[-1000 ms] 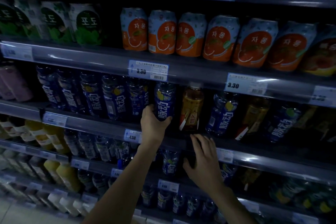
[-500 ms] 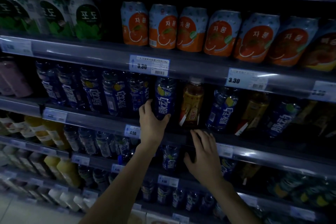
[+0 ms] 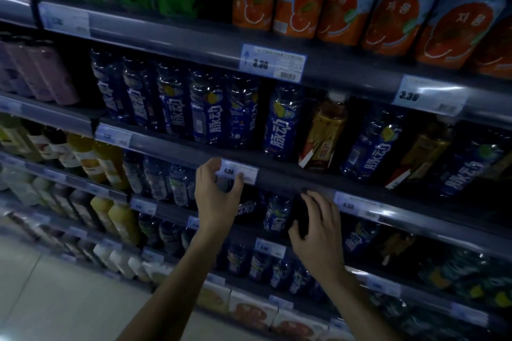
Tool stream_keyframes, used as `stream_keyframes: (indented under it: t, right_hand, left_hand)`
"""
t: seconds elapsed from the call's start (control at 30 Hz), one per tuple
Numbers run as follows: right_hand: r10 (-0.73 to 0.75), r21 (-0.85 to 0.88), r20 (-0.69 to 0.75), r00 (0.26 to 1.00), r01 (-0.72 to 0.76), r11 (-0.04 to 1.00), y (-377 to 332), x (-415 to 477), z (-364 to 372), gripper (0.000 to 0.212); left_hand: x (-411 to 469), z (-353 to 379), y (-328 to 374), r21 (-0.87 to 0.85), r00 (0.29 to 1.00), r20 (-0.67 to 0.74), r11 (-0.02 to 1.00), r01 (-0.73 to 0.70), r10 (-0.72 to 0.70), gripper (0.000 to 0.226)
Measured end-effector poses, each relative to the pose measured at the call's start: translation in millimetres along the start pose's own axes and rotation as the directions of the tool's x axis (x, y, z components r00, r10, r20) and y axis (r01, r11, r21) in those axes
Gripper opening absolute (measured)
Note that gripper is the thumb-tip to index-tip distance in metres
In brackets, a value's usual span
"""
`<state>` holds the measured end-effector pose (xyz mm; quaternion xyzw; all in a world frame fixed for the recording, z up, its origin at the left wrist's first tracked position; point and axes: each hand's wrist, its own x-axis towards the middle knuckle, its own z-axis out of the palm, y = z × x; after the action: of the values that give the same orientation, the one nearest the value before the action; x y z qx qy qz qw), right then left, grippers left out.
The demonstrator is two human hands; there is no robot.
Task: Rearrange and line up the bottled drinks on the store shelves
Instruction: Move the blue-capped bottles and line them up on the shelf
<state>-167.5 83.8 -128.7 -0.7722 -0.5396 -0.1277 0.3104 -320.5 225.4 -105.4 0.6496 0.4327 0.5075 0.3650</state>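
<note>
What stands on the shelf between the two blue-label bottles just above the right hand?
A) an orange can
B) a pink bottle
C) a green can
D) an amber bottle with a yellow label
D: the amber bottle, white-capped with a yellow label, stands there, flanked by the left blue bottle and the right blue bottle.
</note>
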Motion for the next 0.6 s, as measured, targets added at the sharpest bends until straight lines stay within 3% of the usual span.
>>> stream_keyframes:
  t: [0.37,0.6]
  right_hand:
    - [0.061,0.085,0.092,0.994,-0.069,0.994,-27,-45,79,0.054]
    - [0.107,0.069,0.219,0.97,-0.125,0.99,-35,-69,147,0.056]
  left_hand:
    - [-30,-44,-84,0.116,0.995,0.017,0.989,0.094,-0.096,0.051]
    - [-41,-36,-152,0.141,0.977,0.04,0.97,0.2,-0.207,0.053]
